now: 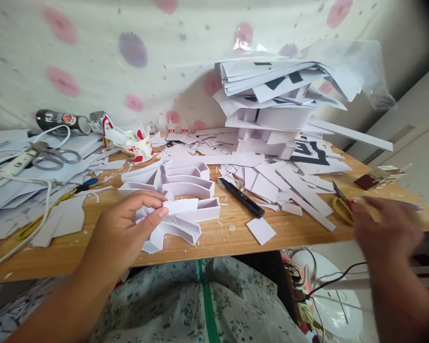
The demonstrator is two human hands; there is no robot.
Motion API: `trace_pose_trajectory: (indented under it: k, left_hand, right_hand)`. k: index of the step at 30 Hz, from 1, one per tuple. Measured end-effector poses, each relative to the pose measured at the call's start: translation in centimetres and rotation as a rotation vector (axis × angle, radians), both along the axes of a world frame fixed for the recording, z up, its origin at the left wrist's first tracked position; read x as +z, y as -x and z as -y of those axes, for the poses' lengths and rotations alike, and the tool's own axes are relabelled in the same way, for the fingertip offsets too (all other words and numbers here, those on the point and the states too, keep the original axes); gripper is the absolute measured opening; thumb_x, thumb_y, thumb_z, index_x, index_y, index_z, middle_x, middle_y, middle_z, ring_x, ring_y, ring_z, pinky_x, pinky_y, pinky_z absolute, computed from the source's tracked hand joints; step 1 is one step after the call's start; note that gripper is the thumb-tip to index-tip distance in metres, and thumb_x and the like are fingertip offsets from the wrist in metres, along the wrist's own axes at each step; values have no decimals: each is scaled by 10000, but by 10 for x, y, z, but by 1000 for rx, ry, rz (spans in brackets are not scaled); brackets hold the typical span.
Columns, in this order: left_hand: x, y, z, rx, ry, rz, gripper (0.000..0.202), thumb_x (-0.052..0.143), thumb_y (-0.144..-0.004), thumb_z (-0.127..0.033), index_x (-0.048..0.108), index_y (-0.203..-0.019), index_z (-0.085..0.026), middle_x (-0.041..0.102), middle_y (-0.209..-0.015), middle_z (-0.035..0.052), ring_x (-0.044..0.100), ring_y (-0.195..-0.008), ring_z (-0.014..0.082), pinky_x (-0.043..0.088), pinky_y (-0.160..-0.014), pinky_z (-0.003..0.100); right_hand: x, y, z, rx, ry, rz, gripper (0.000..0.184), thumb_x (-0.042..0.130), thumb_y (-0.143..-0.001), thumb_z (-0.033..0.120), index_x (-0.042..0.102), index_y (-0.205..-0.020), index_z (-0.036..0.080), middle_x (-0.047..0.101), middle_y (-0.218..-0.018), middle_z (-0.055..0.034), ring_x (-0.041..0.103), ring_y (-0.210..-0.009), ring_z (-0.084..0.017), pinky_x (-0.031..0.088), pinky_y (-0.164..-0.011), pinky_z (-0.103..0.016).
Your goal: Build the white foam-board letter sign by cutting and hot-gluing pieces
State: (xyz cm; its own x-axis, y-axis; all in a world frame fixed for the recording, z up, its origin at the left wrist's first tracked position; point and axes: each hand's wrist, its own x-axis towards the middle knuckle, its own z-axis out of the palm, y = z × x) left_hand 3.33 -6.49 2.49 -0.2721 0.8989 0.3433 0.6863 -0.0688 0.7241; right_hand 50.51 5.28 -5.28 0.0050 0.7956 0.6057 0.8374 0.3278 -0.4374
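My left hand [128,228] is closed, pinching a small white foam-board strip [181,206] between thumb and fingers. The strip is held over a hollow white foam-board shape [189,183] with upright walls and curved parts, lying on the table; whether the two touch is unclear. My right hand [389,228], smeared by motion, is at the table's right end beside a tool with yellow and red handles [343,209]. I cannot make out its fingers or a grip on the tool. Between the hands lie a black utility knife [242,197] and a square white piece [260,231].
White offcuts [268,178] cover much of the wooden table [214,243]. A tall stack of white shapes and sheets [271,105] stands at the back right. Grey scissors [52,155], a white cord [46,209], a paper cup [137,147] and a dark can [62,121] are at left.
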Motion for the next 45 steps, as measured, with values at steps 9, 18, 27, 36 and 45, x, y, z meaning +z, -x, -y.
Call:
trace_pose_trajectory:
  k: [9,18,27,36,45]
  left_hand:
    - [-2,-20,7,-25,-11,58,173,629,-792,-395,649,-797,-223,705,-865,-9,635,-799,178,477,-723,274]
    - [3,-25,8,-77,-44,102,129,603,-812,-333,640,-820,-210,683,-822,-3,621,-777,166,477,-721,272]
    - [5,-52,-13,-336,-89,-158,80,542,-855,-210,599,-800,-203,659,-815,-1,600,-796,157,446,-737,281]
    - [-17,-87,-37,-461,-5,-604,150,567,-830,-181,618,-690,-199,671,-703,-9,569,-802,199,308,-1000,488]
    - [-27,-98,-28,-376,-8,-671,198,565,-813,-188,601,-618,-200,678,-673,1,590,-833,226,223,-1007,564]
  right_hand:
    - [15,205,-13,274,226,401,329,531,-890,380,666,-1086,153,693,-994,-134,626,-947,-272,477,-821,-371]
    - [21,219,-26,190,444,373,181,588,-757,284,672,-860,162,697,-827,-115,652,-760,-258,424,-635,-310]
    - [35,163,50,305,581,-314,421,568,-815,512,552,-1069,176,649,-724,-16,610,-546,-168,483,-522,-276]
    - [8,150,113,454,626,-282,423,388,-972,430,439,-1315,188,608,-694,-4,592,-573,-166,491,-544,-268]
    - [2,171,142,430,386,201,617,363,-937,181,161,-1518,143,721,-1040,-139,718,-822,-242,551,-665,-328]
